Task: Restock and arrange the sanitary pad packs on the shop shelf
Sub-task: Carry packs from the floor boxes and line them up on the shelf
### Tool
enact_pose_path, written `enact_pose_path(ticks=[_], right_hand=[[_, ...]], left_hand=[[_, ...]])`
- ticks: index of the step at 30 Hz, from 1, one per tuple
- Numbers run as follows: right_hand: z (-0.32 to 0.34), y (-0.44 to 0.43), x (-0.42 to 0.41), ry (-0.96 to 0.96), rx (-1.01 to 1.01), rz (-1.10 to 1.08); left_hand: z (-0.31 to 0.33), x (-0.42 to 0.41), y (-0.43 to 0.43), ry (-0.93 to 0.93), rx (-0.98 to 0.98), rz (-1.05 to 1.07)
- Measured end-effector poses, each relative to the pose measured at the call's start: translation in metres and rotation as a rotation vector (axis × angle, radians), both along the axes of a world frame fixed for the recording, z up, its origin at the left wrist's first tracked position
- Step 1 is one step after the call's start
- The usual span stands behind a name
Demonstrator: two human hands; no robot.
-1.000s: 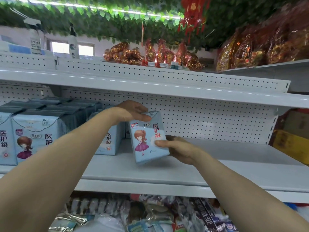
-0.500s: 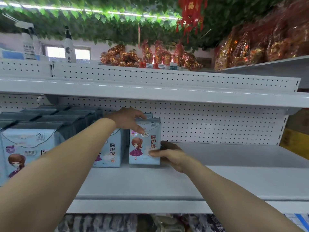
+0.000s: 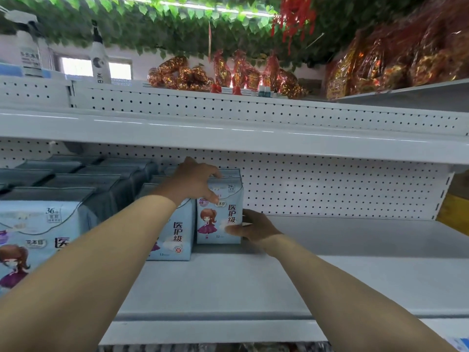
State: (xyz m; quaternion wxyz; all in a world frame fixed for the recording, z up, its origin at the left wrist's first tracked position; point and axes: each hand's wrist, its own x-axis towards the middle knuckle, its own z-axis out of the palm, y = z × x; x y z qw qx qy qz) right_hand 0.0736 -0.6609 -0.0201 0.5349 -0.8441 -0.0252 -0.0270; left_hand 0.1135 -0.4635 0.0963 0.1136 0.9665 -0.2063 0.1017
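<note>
The white shelf [image 3: 330, 275] in front of me carries upright light-blue pad packs: rows of large packs [image 3: 38, 237] at my 9 o'clock, and toward 12 o'clock a small pack [image 3: 218, 219] with a second pack [image 3: 177, 235] just beside it at its 9 o'clock

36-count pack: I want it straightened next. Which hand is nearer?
Left. The left hand grips the small pack's top, right of the 36-count pack; the right hand holds the small pack's farther side.

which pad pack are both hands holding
The rightmost pack, at the row's end: left hand grips its top, right hand holds its right side.
</note>
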Motion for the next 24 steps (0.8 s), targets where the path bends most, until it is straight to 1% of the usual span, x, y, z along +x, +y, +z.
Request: enact_pose_path(ticks=[6, 10, 15, 20, 24], right_hand=[[-0.004, 0.011, 0.008, -0.08, -0.132, -0.143], [-0.002, 0.017, 0.009, -0.11, -0.203, -0.193], [0.0, 0.024, 0.01, -0.117, -0.319, -0.259], [-0.003, 0.03, 0.008, -0.106, -0.347, -0.319], [-0.001, 0.036, 0.006, -0.071, -0.4, -0.387]], left_hand=[[-0.003, 0.004, 0.0, -0.016, 0.002, 0.014], [-0.005, 0.007, 0.0, -0.019, -0.012, 0.019], [0.0, 0.01, -0.004, -0.033, 0.02, 0.001], [0.002, 0.012, -0.005, -0.062, 0.081, -0.001], [0.001, 0.01, -0.006, -0.133, 0.096, -0.026]])
